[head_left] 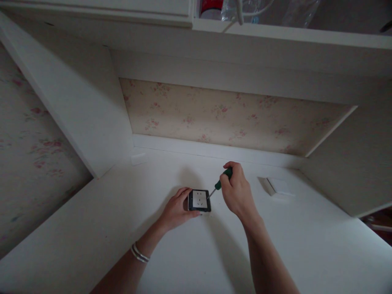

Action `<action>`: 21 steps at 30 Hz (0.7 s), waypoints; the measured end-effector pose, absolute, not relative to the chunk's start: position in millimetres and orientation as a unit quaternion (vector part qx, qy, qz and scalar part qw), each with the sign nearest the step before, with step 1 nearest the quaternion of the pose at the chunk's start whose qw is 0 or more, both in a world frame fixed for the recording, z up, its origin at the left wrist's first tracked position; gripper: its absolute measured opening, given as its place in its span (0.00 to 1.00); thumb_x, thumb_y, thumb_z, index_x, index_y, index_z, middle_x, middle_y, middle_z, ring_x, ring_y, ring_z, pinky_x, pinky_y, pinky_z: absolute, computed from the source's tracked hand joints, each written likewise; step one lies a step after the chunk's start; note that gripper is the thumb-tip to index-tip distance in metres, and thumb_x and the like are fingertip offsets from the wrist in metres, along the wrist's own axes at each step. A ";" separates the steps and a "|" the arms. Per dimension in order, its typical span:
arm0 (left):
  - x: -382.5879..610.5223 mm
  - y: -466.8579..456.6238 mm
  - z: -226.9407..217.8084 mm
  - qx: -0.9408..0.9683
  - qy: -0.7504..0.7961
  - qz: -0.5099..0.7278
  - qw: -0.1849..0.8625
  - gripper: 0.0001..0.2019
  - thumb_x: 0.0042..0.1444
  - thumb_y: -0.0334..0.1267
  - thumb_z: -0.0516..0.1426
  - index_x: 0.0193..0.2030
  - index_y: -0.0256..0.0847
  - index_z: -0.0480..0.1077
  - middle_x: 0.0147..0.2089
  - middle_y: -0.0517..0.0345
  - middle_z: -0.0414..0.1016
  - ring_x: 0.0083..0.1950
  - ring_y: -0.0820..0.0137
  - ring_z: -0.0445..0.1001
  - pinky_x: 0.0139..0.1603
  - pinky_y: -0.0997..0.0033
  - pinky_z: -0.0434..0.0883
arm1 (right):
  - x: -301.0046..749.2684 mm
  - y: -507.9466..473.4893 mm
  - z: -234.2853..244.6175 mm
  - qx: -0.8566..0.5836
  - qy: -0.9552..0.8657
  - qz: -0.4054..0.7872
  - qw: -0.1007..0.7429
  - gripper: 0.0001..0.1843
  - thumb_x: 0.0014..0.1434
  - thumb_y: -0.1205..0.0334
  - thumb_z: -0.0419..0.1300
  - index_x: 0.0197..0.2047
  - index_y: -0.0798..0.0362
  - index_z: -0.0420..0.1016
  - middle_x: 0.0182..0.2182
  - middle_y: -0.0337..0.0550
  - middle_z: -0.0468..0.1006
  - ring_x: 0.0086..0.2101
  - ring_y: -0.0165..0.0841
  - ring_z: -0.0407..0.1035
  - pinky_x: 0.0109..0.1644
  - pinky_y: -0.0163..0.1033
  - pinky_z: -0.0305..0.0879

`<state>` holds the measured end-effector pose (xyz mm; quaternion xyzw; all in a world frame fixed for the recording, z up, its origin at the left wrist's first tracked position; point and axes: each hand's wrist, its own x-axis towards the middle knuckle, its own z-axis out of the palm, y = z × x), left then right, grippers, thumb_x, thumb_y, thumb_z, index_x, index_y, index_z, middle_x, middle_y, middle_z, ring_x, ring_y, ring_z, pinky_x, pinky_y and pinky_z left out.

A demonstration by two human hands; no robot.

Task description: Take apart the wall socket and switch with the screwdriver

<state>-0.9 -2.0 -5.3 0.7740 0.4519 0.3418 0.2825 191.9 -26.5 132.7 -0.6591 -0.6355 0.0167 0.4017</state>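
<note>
A small wall socket module (199, 200) with a white face and dark frame lies on the white desk top (196, 253). My left hand (177, 210) grips its left side, fingers curled round the edge. My right hand (235, 191) is closed on a green-handled screwdriver (221, 181), whose metal tip touches the socket's right edge. A bracelet sits on my left wrist.
A white cover plate (277, 187) lies on the desk to the right of my hands. Floral wallpaper (226, 118) backs the alcove, white side panels stand left and right, and a shelf with a red item and plastic bag hangs overhead.
</note>
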 end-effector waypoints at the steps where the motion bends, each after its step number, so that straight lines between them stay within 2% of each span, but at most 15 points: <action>1: -0.9 -2.0 -5.0 0.774 0.451 0.343 0.283 0.38 0.41 0.44 0.67 0.60 0.45 0.61 0.61 0.52 0.62 0.61 0.59 0.62 0.63 0.60 0.60 | 191.0 -26.9 133.4 -0.654 -0.641 0.011 0.401 0.11 0.58 0.61 0.46 0.45 0.51 0.60 0.37 0.45 0.71 0.31 0.37 0.66 0.35 0.40 0.55; 3: -1.0 -1.7 -5.0 0.774 0.451 0.344 0.283 0.38 0.41 0.44 0.67 0.60 0.45 0.60 0.61 0.53 0.62 0.61 0.59 0.62 0.63 0.60 0.60 | 189.4 -27.0 134.6 -0.649 -0.643 -0.002 0.406 0.09 0.60 0.58 0.46 0.42 0.51 0.62 0.37 0.44 0.71 0.32 0.36 0.66 0.35 0.39 0.55; 6: -1.5 -0.9 -5.5 0.771 0.455 0.344 0.285 0.38 0.41 0.45 0.67 0.60 0.46 0.61 0.61 0.52 0.61 0.61 0.58 0.62 0.63 0.60 0.60 | 188.4 -26.2 135.3 -0.649 -0.639 -0.011 0.413 0.12 0.63 0.51 0.47 0.37 0.50 0.63 0.34 0.43 0.72 0.31 0.36 0.66 0.34 0.38 0.55; 10: -2.6 -0.6 -6.1 0.774 0.450 0.341 0.287 0.38 0.41 0.46 0.67 0.60 0.45 0.61 0.61 0.52 0.61 0.61 0.58 0.61 0.63 0.60 0.60 | 189.8 -25.8 134.8 -0.653 -0.639 -0.005 0.406 0.12 0.62 0.54 0.46 0.41 0.51 0.64 0.33 0.45 0.73 0.30 0.36 0.67 0.33 0.38 0.54; 14: -2.8 -1.3 -6.1 0.771 0.454 0.341 0.290 0.38 0.41 0.46 0.67 0.60 0.45 0.60 0.62 0.52 0.61 0.61 0.58 0.61 0.63 0.59 0.60 | 190.1 -27.9 135.2 -0.665 -0.634 0.035 0.394 0.12 0.58 0.58 0.48 0.44 0.51 0.63 0.30 0.42 0.72 0.27 0.36 0.66 0.31 0.38 0.53; 17: -1.8 -1.7 -5.0 0.769 0.455 0.343 0.290 0.38 0.41 0.45 0.67 0.60 0.45 0.61 0.61 0.52 0.62 0.61 0.57 0.62 0.62 0.59 0.61 | 189.0 -29.3 136.7 -0.652 -0.644 0.055 0.397 0.10 0.57 0.59 0.49 0.42 0.50 0.62 0.31 0.41 0.71 0.29 0.36 0.66 0.32 0.37 0.54; 19: -1.3 -1.8 -4.2 0.771 0.452 0.344 0.288 0.37 0.41 0.44 0.67 0.60 0.45 0.61 0.60 0.52 0.62 0.61 0.58 0.62 0.62 0.59 0.61 | 188.2 -29.3 137.6 -0.647 -0.642 0.040 0.409 0.07 0.58 0.56 0.50 0.38 0.50 0.62 0.32 0.41 0.72 0.30 0.36 0.66 0.33 0.37 0.54; 21: -1.1 -1.8 -3.9 0.773 0.451 0.344 0.285 0.37 0.41 0.45 0.67 0.59 0.45 0.61 0.60 0.52 0.62 0.61 0.58 0.62 0.63 0.60 0.61 | 187.7 -28.9 137.9 -0.646 -0.636 0.029 0.422 0.11 0.60 0.51 0.50 0.35 0.49 0.62 0.30 0.41 0.71 0.30 0.36 0.66 0.33 0.37 0.54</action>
